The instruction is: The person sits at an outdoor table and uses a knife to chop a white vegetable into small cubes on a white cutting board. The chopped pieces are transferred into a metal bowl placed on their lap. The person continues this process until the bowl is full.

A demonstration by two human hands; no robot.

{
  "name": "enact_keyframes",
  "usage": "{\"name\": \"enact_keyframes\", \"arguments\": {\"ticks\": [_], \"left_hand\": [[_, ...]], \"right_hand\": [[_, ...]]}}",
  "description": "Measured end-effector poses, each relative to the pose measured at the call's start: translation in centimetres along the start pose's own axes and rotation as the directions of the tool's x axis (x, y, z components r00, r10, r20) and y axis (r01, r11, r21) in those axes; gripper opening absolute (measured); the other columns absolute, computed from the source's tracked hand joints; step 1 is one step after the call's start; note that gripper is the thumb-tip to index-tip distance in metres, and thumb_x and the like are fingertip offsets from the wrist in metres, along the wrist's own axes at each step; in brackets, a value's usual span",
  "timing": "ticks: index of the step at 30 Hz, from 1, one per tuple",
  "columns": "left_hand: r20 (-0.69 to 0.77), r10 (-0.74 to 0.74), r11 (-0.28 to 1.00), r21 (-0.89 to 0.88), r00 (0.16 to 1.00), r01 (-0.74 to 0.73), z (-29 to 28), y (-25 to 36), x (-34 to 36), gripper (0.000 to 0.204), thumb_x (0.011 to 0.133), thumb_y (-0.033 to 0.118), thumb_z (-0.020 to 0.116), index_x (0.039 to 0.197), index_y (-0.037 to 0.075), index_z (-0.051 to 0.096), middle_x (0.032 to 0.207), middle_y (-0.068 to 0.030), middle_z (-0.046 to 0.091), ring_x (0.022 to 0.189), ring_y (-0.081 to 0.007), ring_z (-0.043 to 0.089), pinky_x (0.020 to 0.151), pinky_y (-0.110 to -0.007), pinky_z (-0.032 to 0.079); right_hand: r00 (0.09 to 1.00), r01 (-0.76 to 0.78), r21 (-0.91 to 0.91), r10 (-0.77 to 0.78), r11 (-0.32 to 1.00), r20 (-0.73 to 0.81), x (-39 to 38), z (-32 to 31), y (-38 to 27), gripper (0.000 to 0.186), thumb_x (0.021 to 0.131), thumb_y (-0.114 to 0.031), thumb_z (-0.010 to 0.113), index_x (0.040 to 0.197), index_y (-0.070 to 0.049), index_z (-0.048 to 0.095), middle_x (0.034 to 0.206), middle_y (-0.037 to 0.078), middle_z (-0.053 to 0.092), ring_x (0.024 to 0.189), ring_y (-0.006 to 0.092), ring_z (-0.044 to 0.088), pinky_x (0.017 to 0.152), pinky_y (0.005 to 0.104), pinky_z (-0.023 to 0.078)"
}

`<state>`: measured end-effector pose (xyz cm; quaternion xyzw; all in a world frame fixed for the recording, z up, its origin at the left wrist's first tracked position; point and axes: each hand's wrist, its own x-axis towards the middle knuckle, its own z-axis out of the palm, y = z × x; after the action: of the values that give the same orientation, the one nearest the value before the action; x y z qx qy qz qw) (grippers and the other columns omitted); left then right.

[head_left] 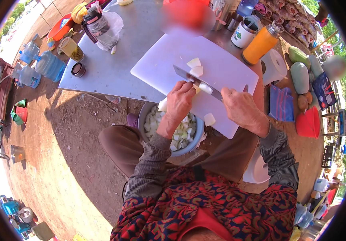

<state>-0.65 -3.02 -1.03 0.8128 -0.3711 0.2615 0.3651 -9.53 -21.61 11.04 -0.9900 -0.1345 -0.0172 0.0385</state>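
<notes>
My right hand [243, 107] is wrapped round the handle of a kitchen knife [189, 75], whose broad blade slants over a white cutting board [157, 64]. My left hand [180, 102] is closed beside the blade, its fingers on a pale vegetable piece [197, 88] partly hidden by the hand and knife. A cut white chunk [206, 88] lies against the blade. Two more white chunks [195, 67] rest beyond it, and another piece [209, 119] lies near the board's close edge. Below the board, between my knees, a basin [200, 132] holds many diced white pieces.
The board lies on a metal table [112, 76]. An orange bottle [262, 43], a white mug [244, 32] and a blurred red object [187, 16] stand behind it. A bagged dark bottle [96, 24] and a jar [71, 49] are at left. Green gourds [300, 77] and a red bucket [307, 122] sit at right.
</notes>
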Motion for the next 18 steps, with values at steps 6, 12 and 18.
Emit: {"name": "enact_keyframes", "arguments": {"ticks": [6,12,18], "left_hand": [[-0.03,0.029,0.999,-0.035,0.999,-0.03,0.4,0.7,0.5,0.013,0.066,0.004,0.06,0.079,0.007,0.062,0.09,-0.0009,0.062,0.092,-0.023,0.061,0.072,-0.033,0.055],[-0.033,0.015,1.0,-0.006,0.999,-0.015,0.1,-0.2,-0.1,0.015,0.065,0.004,0.062,0.079,0.009,0.063,0.088,-0.0007,0.063,0.09,-0.0233,0.062,0.07,-0.033,0.054],[-0.008,0.021,1.0,0.007,1.0,-0.021,0.0,0.5,-0.1,0.015,0.069,0.004,0.068,0.082,0.011,0.064,0.092,-0.0005,0.066,0.091,-0.0235,0.063,0.073,-0.036,0.054]], "right_hand": [[0.994,-0.086,0.079,0.09,0.993,-0.061,2.0,4.6,1.3,0.012,0.082,0.0,0.057,0.089,0.0,0.048,0.07,0.02,0.062,0.067,0.0404,0.065,0.059,0.0468,0.052],[0.999,-0.037,0.086,0.04,0.996,-0.036,0.5,0.1,-0.2,0.01,0.083,-0.001,0.057,0.089,-0.001,0.048,0.072,0.02,0.063,0.07,0.039,0.066,0.06,0.0465,0.052],[0.994,-0.076,0.044,0.072,0.996,0.083,1.5,3.0,0.3,0.012,0.084,-0.005,0.058,0.091,-0.001,0.049,0.073,0.019,0.063,0.071,0.0385,0.066,0.062,0.0456,0.053]]}}
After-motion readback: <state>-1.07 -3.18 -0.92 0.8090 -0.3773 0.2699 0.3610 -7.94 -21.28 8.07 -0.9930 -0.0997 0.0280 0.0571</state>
